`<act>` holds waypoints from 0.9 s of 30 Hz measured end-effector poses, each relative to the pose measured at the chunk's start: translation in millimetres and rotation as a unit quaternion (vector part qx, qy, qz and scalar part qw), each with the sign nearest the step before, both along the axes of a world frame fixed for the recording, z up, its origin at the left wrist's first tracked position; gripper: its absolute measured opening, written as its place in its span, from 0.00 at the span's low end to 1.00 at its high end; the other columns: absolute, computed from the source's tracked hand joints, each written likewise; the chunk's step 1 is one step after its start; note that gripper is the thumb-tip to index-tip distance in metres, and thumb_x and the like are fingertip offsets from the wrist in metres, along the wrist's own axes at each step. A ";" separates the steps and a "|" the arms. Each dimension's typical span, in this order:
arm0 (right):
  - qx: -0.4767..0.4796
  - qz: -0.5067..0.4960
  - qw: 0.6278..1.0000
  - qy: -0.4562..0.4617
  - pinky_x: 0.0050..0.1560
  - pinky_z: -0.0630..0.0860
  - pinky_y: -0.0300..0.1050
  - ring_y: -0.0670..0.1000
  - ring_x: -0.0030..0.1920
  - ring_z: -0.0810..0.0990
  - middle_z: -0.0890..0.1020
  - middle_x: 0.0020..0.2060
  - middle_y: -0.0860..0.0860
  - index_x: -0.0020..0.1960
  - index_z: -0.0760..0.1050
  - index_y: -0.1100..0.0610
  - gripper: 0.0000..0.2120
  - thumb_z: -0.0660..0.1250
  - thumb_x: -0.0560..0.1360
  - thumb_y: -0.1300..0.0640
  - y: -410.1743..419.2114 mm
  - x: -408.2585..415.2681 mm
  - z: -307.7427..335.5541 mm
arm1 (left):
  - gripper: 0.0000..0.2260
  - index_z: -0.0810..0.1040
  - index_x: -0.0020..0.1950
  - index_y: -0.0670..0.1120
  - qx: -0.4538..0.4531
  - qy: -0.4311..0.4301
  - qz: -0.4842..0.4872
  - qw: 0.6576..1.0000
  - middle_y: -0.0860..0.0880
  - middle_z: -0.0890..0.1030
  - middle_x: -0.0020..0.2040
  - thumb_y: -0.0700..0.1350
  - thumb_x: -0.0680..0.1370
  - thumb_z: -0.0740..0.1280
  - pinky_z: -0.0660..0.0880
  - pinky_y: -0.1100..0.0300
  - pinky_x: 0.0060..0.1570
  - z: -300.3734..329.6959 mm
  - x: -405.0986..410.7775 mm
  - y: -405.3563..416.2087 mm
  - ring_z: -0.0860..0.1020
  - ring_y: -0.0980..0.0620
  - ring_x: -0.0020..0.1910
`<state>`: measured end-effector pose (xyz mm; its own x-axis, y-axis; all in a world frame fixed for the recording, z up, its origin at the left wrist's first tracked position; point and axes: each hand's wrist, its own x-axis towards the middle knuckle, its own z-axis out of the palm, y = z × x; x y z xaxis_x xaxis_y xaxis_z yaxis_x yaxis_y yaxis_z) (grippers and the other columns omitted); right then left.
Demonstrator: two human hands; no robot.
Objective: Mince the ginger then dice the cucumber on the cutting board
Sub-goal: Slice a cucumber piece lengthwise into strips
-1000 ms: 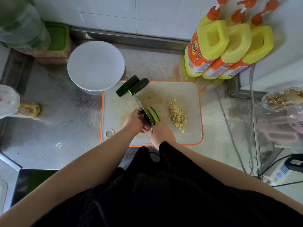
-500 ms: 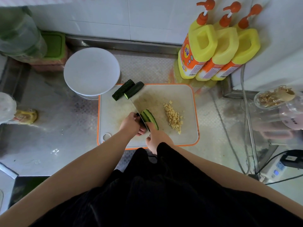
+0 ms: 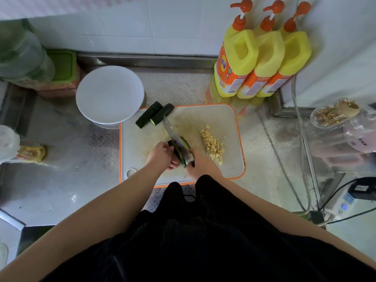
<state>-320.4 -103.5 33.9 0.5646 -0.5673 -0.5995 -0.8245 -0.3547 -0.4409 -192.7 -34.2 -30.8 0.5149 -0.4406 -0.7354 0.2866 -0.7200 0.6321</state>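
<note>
A white cutting board (image 3: 227, 167) with an orange rim lies on the steel counter. On its right half sits a pile of minced ginger (image 3: 212, 144). Two dark cucumber pieces (image 3: 154, 116) lie at the board's far left corner. My left hand (image 3: 162, 154) holds a cucumber piece (image 3: 179, 152) near the board's middle. The knife (image 3: 175, 134) lies lengthwise through that piece, its blade pointing away from me. My right hand (image 3: 201, 163) grips the knife's handle, which is hidden inside the fist.
A white plate (image 3: 109, 94) sits on a bowl just left of the board's far edge. Three yellow pump bottles (image 3: 262, 62) stand behind the board at the right. Cables and a power strip (image 3: 345, 204) lie at the right. A green-lidded box (image 3: 61, 68) stands far left.
The knife blade has shifted left and now sits along the cucumber piece, splitting it lengthwise. Both hands stay at the same spot on the board.
</note>
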 end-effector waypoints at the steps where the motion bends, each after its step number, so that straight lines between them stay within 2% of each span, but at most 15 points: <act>1: -0.004 -0.009 1.000 -0.010 0.34 0.69 0.44 0.55 0.39 0.76 0.77 0.39 0.52 0.67 0.64 0.50 0.18 0.57 0.77 0.57 -3.0 -3.8 2.4 | 0.05 0.69 0.53 0.46 0.008 -0.023 -0.022 0.999 0.45 0.76 0.29 0.46 0.83 0.58 0.69 0.59 0.26 1.8 -0.6 0.4 0.70 0.49 0.24; 3: -0.003 -0.023 0.999 -0.033 0.36 0.69 0.45 0.55 0.38 0.76 0.78 0.39 0.53 0.64 0.65 0.53 0.16 0.58 0.77 0.57 -8.6 -13.4 6.2 | 0.05 0.68 0.50 0.47 0.033 -0.111 -0.104 0.988 0.45 0.80 0.35 0.48 0.82 0.61 0.73 0.55 0.31 7.5 0.1 2.8 0.75 0.47 0.29; 4: 0.002 -0.031 0.999 -0.045 0.37 0.70 0.46 0.55 0.38 0.76 0.78 0.39 0.54 0.64 0.65 0.54 0.15 0.58 0.77 0.58 -10.7 -18.5 7.2 | 0.06 0.68 0.50 0.47 0.064 -0.188 -0.175 0.964 0.45 0.80 0.38 0.49 0.81 0.61 0.73 0.54 0.32 12.0 1.2 4.8 0.76 0.46 0.32; 6: 0.007 -0.051 0.997 -0.059 0.38 0.72 0.47 0.55 0.37 0.77 0.77 0.36 0.52 0.64 0.65 0.56 0.15 0.59 0.78 0.58 -13.1 -29.6 7.4 | 0.09 0.67 0.56 0.47 0.114 -0.353 -0.324 0.870 0.45 0.78 0.48 0.50 0.82 0.61 0.71 0.53 0.32 18.6 4.6 7.2 0.76 0.46 0.37; 7: 0.005 -0.063 0.996 -0.060 0.38 0.72 0.48 0.55 0.37 0.77 0.76 0.35 0.52 0.64 0.65 0.56 0.15 0.59 0.78 0.58 -13.3 -34.8 6.6 | 0.13 0.66 0.61 0.47 0.112 -0.409 -0.377 0.824 0.46 0.75 0.54 0.51 0.81 0.62 0.72 0.52 0.32 19.4 7.9 7.7 0.76 0.46 0.41; 10: -0.002 -0.086 0.995 -0.058 0.42 0.74 0.50 0.58 0.41 0.79 0.77 0.39 0.54 0.63 0.66 0.56 0.14 0.59 0.78 0.57 -13.3 -44.9 3.5 | 0.23 0.63 0.73 0.52 0.055 -0.481 -0.492 0.724 0.46 0.63 0.68 0.49 0.80 0.66 0.79 0.52 0.43 13.9 21.4 7.0 0.72 0.46 0.61; 11: -0.002 -0.089 0.994 -0.057 0.44 0.74 0.51 0.58 0.43 0.79 0.78 0.40 0.54 0.62 0.66 0.55 0.13 0.59 0.78 0.57 -13.5 -46.5 2.8 | 0.23 0.64 0.73 0.53 0.032 -0.491 -0.521 0.697 0.46 0.61 0.70 0.46 0.79 0.66 0.79 0.51 0.46 12.0 26.6 5.8 0.70 0.45 0.64; 13: -0.003 -0.091 0.994 -0.054 0.44 0.75 0.52 0.58 0.43 0.80 0.79 0.40 0.55 0.61 0.66 0.55 0.13 0.59 0.78 0.57 -14.5 -48.1 3.0 | 0.22 0.67 0.71 0.53 -0.004 -0.497 -0.564 0.660 0.45 0.61 0.72 0.41 0.79 0.66 0.77 0.50 0.47 10.6 35.0 1.0 0.69 0.43 0.65; 20: -0.017 -0.080 0.995 -0.055 0.41 0.73 0.51 0.60 0.43 0.80 0.76 0.36 0.54 0.61 0.66 0.58 0.12 0.60 0.78 0.57 -15.3 -49.4 3.5 | 0.15 0.75 0.62 0.44 -0.064 -0.505 -0.592 0.625 0.41 0.72 0.62 0.41 0.76 0.71 0.75 0.49 0.40 18.4 40.3 -11.1 0.74 0.40 0.55; 24: -0.022 -0.075 0.996 -0.052 0.41 0.74 0.50 0.59 0.41 0.80 0.77 0.35 0.53 0.60 0.66 0.57 0.12 0.60 0.78 0.58 -15.2 -49.6 1.9 | 0.16 0.77 0.56 0.45 -0.088 -0.525 -0.601 0.596 0.45 0.78 0.55 0.43 0.71 0.76 0.76 0.51 0.40 17.8 40.5 -9.3 0.76 0.44 0.48; 27: -0.024 -0.069 0.996 -0.054 0.41 0.74 0.48 0.58 0.41 0.80 0.77 0.36 0.53 0.62 0.66 0.57 0.13 0.60 0.78 0.58 -15.1 -48.3 0.7 | 0.18 0.78 0.58 0.47 -0.097 -0.528 -0.585 0.608 0.48 0.79 0.52 0.45 0.70 0.76 0.74 0.52 0.43 15.4 41.3 -4.2 0.76 0.45 0.49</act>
